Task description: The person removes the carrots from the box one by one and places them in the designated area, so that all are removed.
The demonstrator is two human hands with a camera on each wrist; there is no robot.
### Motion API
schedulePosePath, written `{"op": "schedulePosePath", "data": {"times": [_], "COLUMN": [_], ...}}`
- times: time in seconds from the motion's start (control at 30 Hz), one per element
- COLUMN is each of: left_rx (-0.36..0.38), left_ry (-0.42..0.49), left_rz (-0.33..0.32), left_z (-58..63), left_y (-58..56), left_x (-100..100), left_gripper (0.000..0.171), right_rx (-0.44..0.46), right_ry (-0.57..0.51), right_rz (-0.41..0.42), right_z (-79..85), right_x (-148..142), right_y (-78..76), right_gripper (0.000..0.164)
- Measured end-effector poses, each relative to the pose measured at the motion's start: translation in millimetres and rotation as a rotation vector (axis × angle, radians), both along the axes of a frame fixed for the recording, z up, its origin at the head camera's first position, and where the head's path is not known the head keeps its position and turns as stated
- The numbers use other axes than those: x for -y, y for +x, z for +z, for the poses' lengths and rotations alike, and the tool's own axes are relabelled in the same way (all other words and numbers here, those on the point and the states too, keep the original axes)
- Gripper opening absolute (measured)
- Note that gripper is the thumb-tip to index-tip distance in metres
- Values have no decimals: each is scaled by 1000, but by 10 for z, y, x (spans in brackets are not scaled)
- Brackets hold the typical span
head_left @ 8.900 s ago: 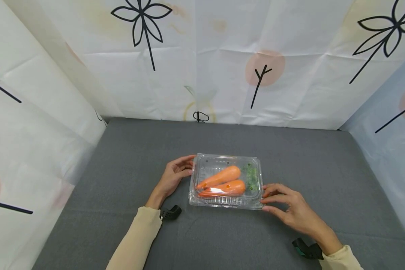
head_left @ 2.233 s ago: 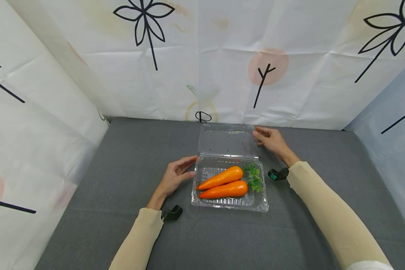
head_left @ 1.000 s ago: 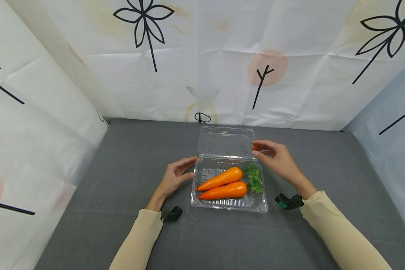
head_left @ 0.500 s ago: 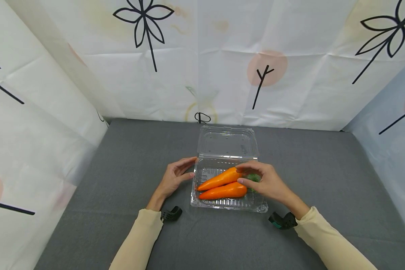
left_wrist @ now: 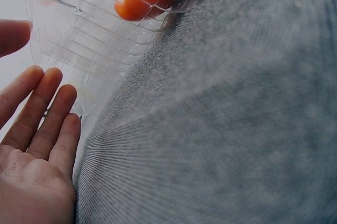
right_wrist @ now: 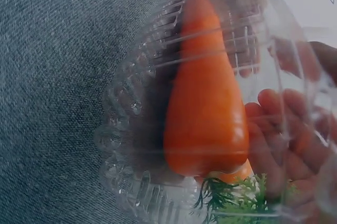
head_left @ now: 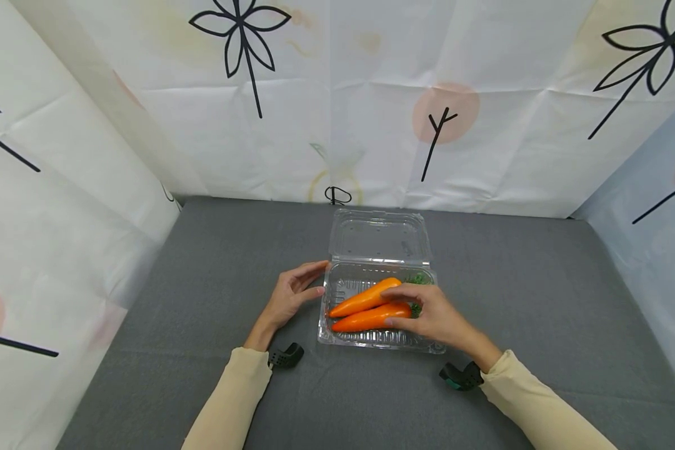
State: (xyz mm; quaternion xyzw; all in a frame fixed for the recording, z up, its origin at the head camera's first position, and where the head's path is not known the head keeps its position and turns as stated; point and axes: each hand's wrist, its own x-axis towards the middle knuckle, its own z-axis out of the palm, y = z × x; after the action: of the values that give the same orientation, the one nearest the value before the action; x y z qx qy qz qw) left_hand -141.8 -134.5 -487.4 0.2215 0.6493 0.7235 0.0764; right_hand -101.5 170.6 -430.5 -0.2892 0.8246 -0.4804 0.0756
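Observation:
Two orange carrots lie side by side in a clear plastic clamshell box (head_left: 340,340), their tips pointing left: a rear carrot (head_left: 360,302) and a front carrot (head_left: 365,320). Leafy green tops (head_left: 419,279) sit at the box's right end, partly covered by my right hand (head_left: 430,312). That hand reaches over the front carrot, thumb on its near side and fingers towards the rear one. In the right wrist view its fingers (right_wrist: 281,140) show close beside the carrot. My left hand (head_left: 289,296) rests at the box's left edge, fingers relaxed.
The box's clear lid (head_left: 379,236) lies folded back behind it. A grey cloth covers the table (head_left: 236,250), bounded by patterned white curtains (head_left: 371,125) at the back and sides. Black wrist devices sit on both arms.
The box was closed at first, and its lid now stands folded back. My right hand has moved from the lid down over the carrots. The left hand stays put.

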Motion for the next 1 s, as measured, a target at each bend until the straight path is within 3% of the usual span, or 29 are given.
{"op": "schedulePosePath", "data": {"times": [0.33, 1.0], "left_rx": [10, -6], "left_ry": [6, -19], "left_rz": [-3, 3], "left_z": [-6, 5], "left_y": [-10, -4], "left_x": [-1, -5], "left_gripper": [54, 52], "right_rx": [-54, -51], "right_ry": [131, 339], "right_rz": [-6, 115], "right_z": [5, -4], "right_x": [35, 85], "right_y": [-9, -28], "right_gripper": [46, 50]}}
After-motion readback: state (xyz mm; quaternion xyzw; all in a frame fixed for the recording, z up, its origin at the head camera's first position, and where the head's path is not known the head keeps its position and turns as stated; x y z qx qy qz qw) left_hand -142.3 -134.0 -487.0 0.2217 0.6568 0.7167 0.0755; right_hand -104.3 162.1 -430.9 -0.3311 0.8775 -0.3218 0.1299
